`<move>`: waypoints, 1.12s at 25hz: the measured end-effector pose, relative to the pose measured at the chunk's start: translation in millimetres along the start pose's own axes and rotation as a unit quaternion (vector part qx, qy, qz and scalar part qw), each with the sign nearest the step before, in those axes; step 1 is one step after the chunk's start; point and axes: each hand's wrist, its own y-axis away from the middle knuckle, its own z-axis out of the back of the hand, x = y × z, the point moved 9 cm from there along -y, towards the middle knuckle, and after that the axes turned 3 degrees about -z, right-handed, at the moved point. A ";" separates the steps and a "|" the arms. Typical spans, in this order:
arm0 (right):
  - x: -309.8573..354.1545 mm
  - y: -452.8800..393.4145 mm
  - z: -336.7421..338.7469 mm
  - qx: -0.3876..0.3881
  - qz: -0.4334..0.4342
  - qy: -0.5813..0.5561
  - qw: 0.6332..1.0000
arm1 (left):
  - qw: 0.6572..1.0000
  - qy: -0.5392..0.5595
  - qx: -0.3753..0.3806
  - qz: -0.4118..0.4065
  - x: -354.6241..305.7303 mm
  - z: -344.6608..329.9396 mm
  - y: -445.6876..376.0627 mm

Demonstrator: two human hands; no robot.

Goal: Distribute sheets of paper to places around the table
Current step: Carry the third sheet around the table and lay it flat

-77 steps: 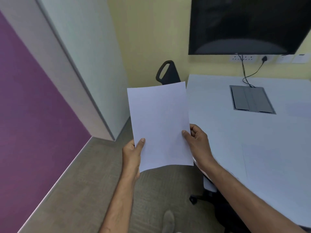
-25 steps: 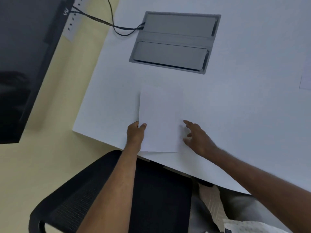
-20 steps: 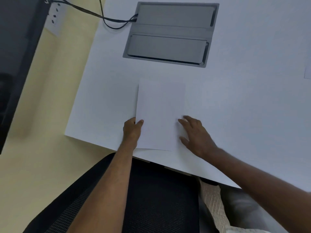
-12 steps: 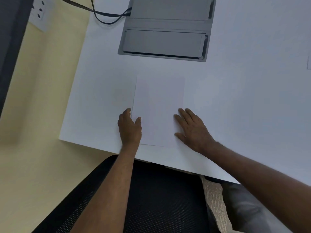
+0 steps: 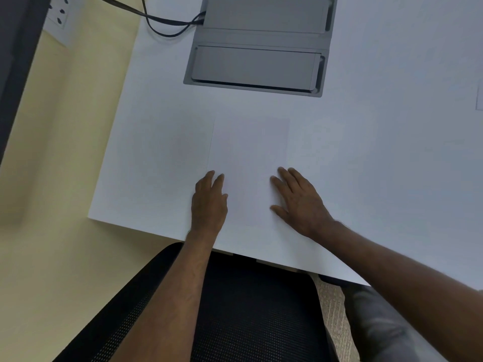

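Observation:
A white sheet of paper [image 5: 249, 158] lies flat on the white table [image 5: 146, 163], close to its near edge and just in front of a black chair. My left hand [image 5: 209, 202] rests palm down on the sheet's lower left edge with fingers apart. My right hand [image 5: 298, 202] lies flat on its lower right part, fingers spread. Neither hand grips the paper. Another sheet's edge [image 5: 479, 100] shows at the far right of the table.
A grey cable box [image 5: 257, 45] is set into the table beyond the sheet, with a black cable [image 5: 162, 24] running to wall sockets [image 5: 57, 14]. A black mesh chair [image 5: 251, 309] stands under the table edge. A dark screen [image 5: 15, 61] hangs at left.
The sheet went from held up in both hands to lying flat on the table. My left hand let go of its edge, and both hands now rest flat on it.

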 end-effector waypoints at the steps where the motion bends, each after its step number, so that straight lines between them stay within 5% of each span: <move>1: -0.2 0.3 -0.1 -0.001 -0.001 -0.002 1.000 | 1.000 -0.002 0.000 0.000 0.1 -0.1 -0.3; 28: -3.9 2.5 -10.1 -0.026 -0.004 0.014 1.000 | 1.000 0.007 0.014 0.009 -4.9 -2.3 5.2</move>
